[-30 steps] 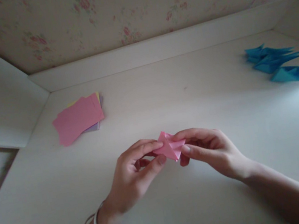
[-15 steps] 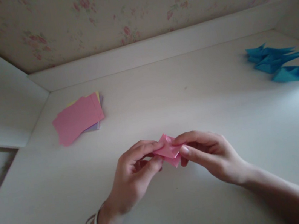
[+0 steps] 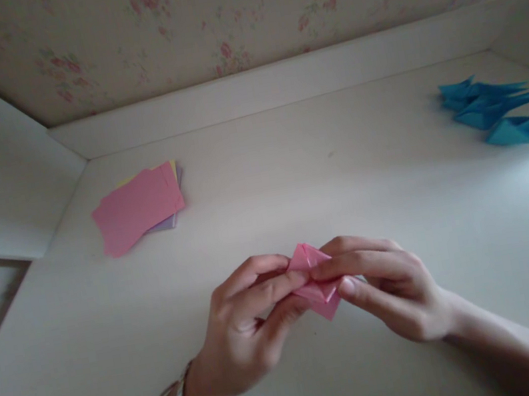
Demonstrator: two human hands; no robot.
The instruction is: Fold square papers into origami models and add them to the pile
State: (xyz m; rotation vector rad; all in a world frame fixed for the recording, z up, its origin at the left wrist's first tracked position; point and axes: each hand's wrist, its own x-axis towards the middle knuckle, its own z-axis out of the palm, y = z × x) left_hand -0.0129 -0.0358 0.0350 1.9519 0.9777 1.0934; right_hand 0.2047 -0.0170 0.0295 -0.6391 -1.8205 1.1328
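The left hand (image 3: pixel 246 329) is left of the folded paper (image 3: pixel 328 309), the right hand (image 3: pixel 396 291) right of it. On the table (image 3: pixel 345 194), the paper stack (image 3: pixel 139 209) lies behind it to the left, the folded figures (image 3: pixel 481 114) behind it to the right.

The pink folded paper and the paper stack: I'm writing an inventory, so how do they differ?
The pink folded paper is creased and pointed; the paper stack looks flat. The left hand and right hand hold the pink folded paper, while the paper stack rests on the white surface. Both show pink.
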